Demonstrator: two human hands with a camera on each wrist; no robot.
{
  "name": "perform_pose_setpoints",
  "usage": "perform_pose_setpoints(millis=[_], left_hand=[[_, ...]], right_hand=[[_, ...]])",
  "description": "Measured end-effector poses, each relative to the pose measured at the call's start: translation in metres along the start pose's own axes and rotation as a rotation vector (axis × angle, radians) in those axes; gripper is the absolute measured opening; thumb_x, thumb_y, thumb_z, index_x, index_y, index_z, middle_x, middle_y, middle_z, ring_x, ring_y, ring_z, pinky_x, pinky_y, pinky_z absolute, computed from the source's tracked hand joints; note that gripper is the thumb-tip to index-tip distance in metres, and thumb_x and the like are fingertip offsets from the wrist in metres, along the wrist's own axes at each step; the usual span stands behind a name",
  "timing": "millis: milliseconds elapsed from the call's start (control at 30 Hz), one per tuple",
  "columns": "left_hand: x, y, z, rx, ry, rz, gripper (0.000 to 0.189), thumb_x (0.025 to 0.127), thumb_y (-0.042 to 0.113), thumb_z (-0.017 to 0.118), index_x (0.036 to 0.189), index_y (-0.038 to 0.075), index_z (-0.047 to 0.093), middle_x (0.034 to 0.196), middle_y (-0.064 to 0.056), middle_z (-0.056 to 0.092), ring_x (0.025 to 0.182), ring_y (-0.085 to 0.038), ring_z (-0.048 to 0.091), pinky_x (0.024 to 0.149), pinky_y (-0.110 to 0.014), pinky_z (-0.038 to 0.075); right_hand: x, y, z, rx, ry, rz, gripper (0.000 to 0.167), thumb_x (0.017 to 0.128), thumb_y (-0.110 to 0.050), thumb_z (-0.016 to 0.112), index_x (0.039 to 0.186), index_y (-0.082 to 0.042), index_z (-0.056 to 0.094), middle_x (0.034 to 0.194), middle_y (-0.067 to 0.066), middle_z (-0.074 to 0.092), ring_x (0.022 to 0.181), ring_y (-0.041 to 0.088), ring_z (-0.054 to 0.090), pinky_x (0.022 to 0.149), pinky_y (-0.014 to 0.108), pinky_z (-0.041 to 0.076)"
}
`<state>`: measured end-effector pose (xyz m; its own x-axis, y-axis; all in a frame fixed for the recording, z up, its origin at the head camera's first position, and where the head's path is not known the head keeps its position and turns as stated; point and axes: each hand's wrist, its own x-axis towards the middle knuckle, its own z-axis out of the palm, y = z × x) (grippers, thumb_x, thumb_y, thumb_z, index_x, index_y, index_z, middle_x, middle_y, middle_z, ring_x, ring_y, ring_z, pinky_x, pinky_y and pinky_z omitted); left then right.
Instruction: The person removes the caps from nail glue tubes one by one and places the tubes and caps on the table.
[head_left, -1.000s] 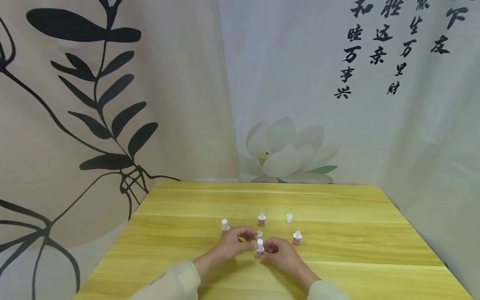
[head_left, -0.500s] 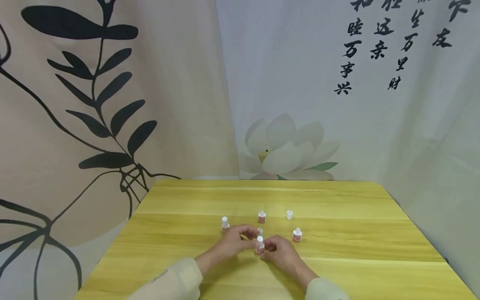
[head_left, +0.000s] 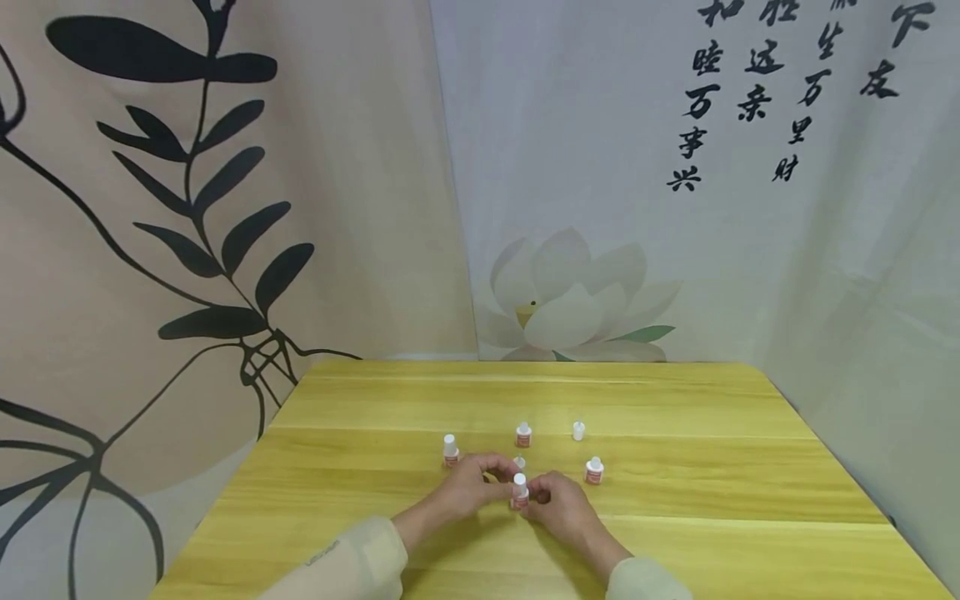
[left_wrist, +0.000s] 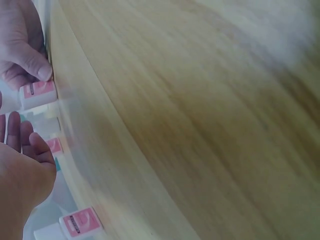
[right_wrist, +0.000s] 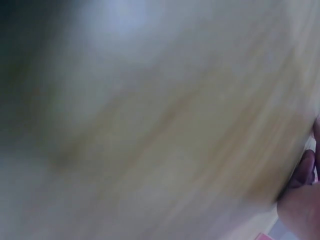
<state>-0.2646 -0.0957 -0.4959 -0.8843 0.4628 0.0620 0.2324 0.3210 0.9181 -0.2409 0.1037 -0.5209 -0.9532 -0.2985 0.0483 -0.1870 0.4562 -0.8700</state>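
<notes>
A small white bottle with a pink label and tall white cap stands upright on the table between both hands. My right hand pinches it low at the label, the thumb pressing near its base. From the other side my left hand reaches to its cap, thumb and forefinger around it; the other left fingers stay loose in the left wrist view. The contact at the cap is partly cut off there. Just behind, a small white piece is partly hidden by the left forefinger. Little of my right hand shows in its wrist view.
Around the hands stand a tall-capped bottle at left, a short-topped bottle behind, and another short-topped one at right. A loose white cap sits farther back. The wooden table ends at a printed curtain.
Both hands stay at the same bottle with almost no movement. The head view has shifted slightly; the surrounding bottles and the loose cap keep their places.
</notes>
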Motion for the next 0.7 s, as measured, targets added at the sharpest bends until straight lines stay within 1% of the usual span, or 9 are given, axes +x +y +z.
perform_pose_setpoints(millis=[267,400,533,700], left_hand=[[0.001,0.0009,0.0017,-0.002,0.004,-0.011,0.015,0.089,0.019,0.075,0.103,0.015,0.072,0.095,0.003,0.066,0.092,-0.017,0.058,0.08,-0.032,0.046],[0.0011,-0.0006,0.0016,0.014,0.004,-0.009,0.017,0.089,0.02,0.075,0.105,0.014,0.073,0.095,0.004,0.066,0.093,-0.016,0.059,0.081,-0.032,0.047],[0.0002,-0.0014,0.0019,0.023,0.002,0.011,0.021,0.089,0.02,0.074,0.108,0.009,0.074,0.096,0.004,0.068,0.093,-0.016,0.06,0.081,-0.032,0.048],[-0.0012,-0.0014,0.0028,0.021,0.003,0.028,0.022,0.09,0.019,0.073,0.109,0.008,0.073,0.098,0.004,0.067,0.094,-0.016,0.059,0.081,-0.03,0.048]], right_hand=[[0.0006,0.001,0.0018,-0.074,0.049,-0.006,0.015,0.081,-0.019,0.081,0.092,-0.012,0.074,0.091,0.0,0.059,0.085,0.016,0.053,0.072,0.033,0.045],[0.0003,0.0001,0.0022,-0.077,0.047,-0.007,0.014,0.082,-0.02,0.081,0.092,-0.012,0.074,0.092,0.0,0.06,0.086,0.017,0.054,0.073,0.035,0.046],[0.0001,-0.0007,0.0017,-0.082,0.043,-0.013,0.017,0.082,-0.023,0.081,0.093,-0.011,0.074,0.092,0.0,0.059,0.085,0.016,0.053,0.072,0.034,0.046],[-0.0005,-0.0021,0.0007,-0.075,0.038,-0.008,0.017,0.083,-0.023,0.08,0.092,-0.011,0.073,0.092,0.001,0.059,0.085,0.017,0.053,0.072,0.034,0.046]])
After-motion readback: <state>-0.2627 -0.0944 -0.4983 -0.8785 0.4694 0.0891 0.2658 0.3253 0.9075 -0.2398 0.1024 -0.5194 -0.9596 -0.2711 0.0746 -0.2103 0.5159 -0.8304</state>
